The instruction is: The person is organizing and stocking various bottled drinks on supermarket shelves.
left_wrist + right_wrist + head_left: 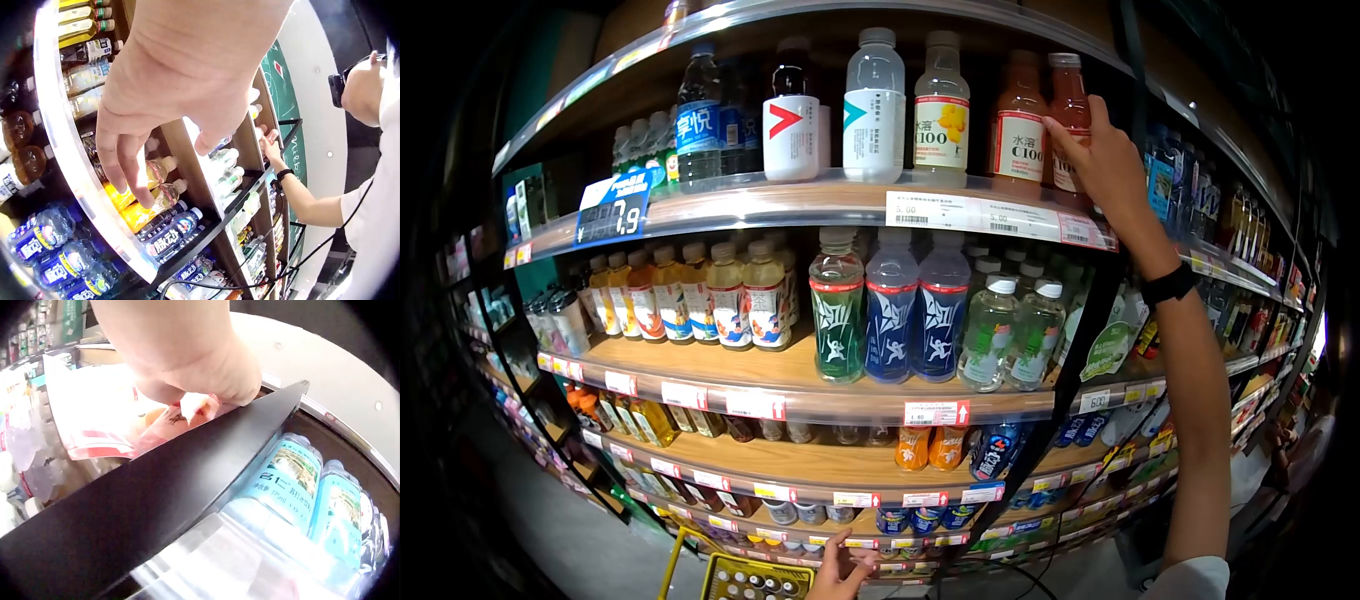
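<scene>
At the right end of the top shelf, my right hand (pixel 1108 165) grips a bottle of red drink (pixel 1067 88), thumb on the near side and fingers round the far side. The hand covers part of its label. Just left stands a similar red bottle (pixel 1017 125) with a C100 label. In the right wrist view, the hand (pixel 200 372) hides most of the bottle. My left hand (pixel 840 570) hangs low in front of the lower shelves, with loosely bent fingers and nothing in them. The left wrist view shows that hand (pixel 181 87) above orange bottles (pixel 147 209).
A black upright panel (pixel 156 487) stands right beside the right hand, with blue-labelled water bottles (pixel 287 475) beyond it. Along the top shelf's front edge (pixel 820 205) run price tags. A yellow basket (pixel 755 580) holding bottles is at the bottom. A black cable (pixel 312 240) hangs near the person's body.
</scene>
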`<state>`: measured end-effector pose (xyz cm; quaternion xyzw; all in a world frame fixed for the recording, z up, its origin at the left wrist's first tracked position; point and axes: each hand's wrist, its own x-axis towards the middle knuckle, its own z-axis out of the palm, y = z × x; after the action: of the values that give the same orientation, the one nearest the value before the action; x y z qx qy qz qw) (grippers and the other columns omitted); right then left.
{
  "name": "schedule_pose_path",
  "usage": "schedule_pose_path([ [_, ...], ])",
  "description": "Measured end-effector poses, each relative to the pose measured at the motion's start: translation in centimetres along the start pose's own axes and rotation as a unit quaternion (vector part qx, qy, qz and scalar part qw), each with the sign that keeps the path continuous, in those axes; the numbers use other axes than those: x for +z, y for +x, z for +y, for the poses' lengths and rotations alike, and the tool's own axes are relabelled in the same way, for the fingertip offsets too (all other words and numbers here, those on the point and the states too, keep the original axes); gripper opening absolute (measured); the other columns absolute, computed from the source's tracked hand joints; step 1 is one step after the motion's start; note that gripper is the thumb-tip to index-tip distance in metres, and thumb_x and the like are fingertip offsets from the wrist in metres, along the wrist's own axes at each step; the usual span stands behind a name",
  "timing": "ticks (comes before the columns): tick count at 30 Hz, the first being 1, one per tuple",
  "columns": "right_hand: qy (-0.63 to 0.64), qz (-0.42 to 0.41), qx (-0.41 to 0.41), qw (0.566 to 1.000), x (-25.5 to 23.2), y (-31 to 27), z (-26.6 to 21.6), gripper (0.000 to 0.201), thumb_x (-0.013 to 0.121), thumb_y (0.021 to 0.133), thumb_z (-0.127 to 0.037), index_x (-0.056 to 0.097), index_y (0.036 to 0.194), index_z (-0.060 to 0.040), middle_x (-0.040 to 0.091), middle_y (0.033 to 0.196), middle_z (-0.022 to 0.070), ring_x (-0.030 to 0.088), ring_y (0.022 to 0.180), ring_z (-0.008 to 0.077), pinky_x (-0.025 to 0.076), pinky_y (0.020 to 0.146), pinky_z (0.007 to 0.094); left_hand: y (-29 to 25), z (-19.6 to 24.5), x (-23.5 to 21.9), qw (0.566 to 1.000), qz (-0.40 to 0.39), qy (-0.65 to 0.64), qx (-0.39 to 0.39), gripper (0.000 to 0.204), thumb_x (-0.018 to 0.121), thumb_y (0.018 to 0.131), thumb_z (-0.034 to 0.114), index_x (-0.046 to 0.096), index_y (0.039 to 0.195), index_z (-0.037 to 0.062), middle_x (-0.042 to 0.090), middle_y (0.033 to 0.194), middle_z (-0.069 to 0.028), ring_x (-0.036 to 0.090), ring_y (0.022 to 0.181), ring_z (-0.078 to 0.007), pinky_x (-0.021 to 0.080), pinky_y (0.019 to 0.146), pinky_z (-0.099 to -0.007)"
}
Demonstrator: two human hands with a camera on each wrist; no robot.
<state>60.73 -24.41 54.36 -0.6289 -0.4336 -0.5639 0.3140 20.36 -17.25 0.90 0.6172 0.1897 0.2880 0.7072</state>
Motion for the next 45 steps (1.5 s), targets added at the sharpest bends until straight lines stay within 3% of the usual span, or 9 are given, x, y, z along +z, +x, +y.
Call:
schedule_pose_path([
  [10,-0.075,-0.007,-0.006,0.997,2.4,1.4,2.5,0.065,0.053,0.106,-0.052,0.052,0.114,0.0124,0.070,0.076,0.0300,0.075,0.072,0.0447,0.062,0.059,0.0473,-0.4,0.4,0.0,0.999,-0.008,0.019,-0.034,0.059,0.059,0.109,0.016,0.025,0.155,0.0019,0.068,0.127,-0.0183,0.068,0.103,-0.0204,0.055,0.094,-0.0341],
  [15,0.003,-0.091,0.089,0.992,2.6,1.9,2.5,0.074,0.049,0.106,-0.057,0.045,0.121,0.0156,0.070,0.078,0.0316,0.075,0.077,0.0454,0.060,0.069,0.0463,-0.2,-0.8,-0.5,0.998,-0.009,0.029,-0.049,0.055,0.060,0.109,0.016,0.032,0.153,0.0011,0.069,0.125,-0.0163,0.068,0.103,-0.0197,0.055,0.094,-0.0333],
  [19,0.008,-0.100,0.103,0.990,2.8,1.6,2.4,0.078,0.046,0.106,-0.059,0.043,0.123,0.0173,0.070,0.076,0.0306,0.075,0.077,0.0446,0.060,0.069,0.0454,-0.3,-0.7,-0.1,0.998,-0.031,0.041,-0.036,0.046,0.060,0.109,0.014,0.041,0.148,0.0009,0.069,0.123,-0.0149,0.068,0.105,-0.0196,0.055,0.095,-0.0342],
  [22,0.012,-0.089,0.061,0.994,2.6,0.6,2.0,0.081,0.047,0.107,-0.054,0.037,0.130,0.0241,0.068,0.086,0.0405,0.073,0.084,0.0524,0.062,0.072,0.0504,0.0,-1.4,-0.3,0.999,-0.030,0.025,-0.030,0.043,0.060,0.108,0.013,0.044,0.146,0.0006,0.069,0.122,-0.0142,0.068,0.109,-0.0198,0.056,0.096,-0.0349],
  [25,-0.044,-0.022,0.067,0.997,3.5,-0.8,1.3,0.086,0.052,0.104,-0.050,0.022,0.154,0.0142,0.061,0.113,0.0476,0.069,0.099,0.0569,0.061,0.082,0.0543,-0.6,-2.1,-0.5,0.999,-0.022,0.013,-0.032,0.040,0.061,0.108,0.011,0.046,0.144,-0.0002,0.069,0.122,-0.0133,0.067,0.113,-0.0195,0.056,0.097,-0.0353],
  [33,0.009,0.034,0.030,0.999,4.4,-1.9,1.5,0.079,0.056,0.104,-0.039,0.022,0.158,0.0079,0.032,0.157,0.0352,0.063,0.117,0.0556,0.057,0.097,0.0533,-1.1,-0.7,-0.1,0.997,-0.015,0.045,-0.063,0.032,0.063,0.107,0.011,0.055,0.135,-0.0028,0.070,0.118,-0.0085,0.068,0.109,-0.0155,0.053,0.098,-0.0306],
  [38,-0.073,0.128,-0.076,0.986,5.6,-1.7,2.5,0.072,0.054,0.106,-0.034,0.027,0.155,0.0110,0.028,0.160,0.0352,0.059,0.125,0.0543,0.053,0.105,0.0511,-1.1,-0.9,-0.3,0.998,-0.011,0.040,-0.054,0.031,0.063,0.107,0.012,0.057,0.132,-0.0037,0.069,0.115,-0.0074,0.069,0.104,-0.0159,0.054,0.096,-0.0307],
  [40,-0.073,0.126,-0.089,0.985,5.6,-1.9,2.5,0.065,0.052,0.106,-0.024,0.028,0.160,0.0041,0.031,0.163,0.0275,0.035,0.149,0.0469,0.038,0.120,0.0473,-1.1,-0.9,-0.3,0.998,-0.010,0.036,-0.052,0.030,0.063,0.107,0.013,0.057,0.131,-0.0037,0.069,0.116,-0.0072,0.069,0.105,-0.0155,0.055,0.095,-0.0305],
  [45,-0.116,0.127,-0.141,0.975,4.6,-1.2,1.5,0.062,0.049,0.103,-0.009,0.031,0.162,-0.0050,0.034,0.163,0.0219,0.035,0.150,0.0420,0.037,0.122,0.0467,-1.4,-0.7,-0.6,0.997,-0.011,0.043,-0.060,0.031,0.063,0.108,0.014,0.057,0.132,-0.0029,0.069,0.117,-0.0072,0.068,0.108,-0.0149,0.055,0.096,-0.0310],
])
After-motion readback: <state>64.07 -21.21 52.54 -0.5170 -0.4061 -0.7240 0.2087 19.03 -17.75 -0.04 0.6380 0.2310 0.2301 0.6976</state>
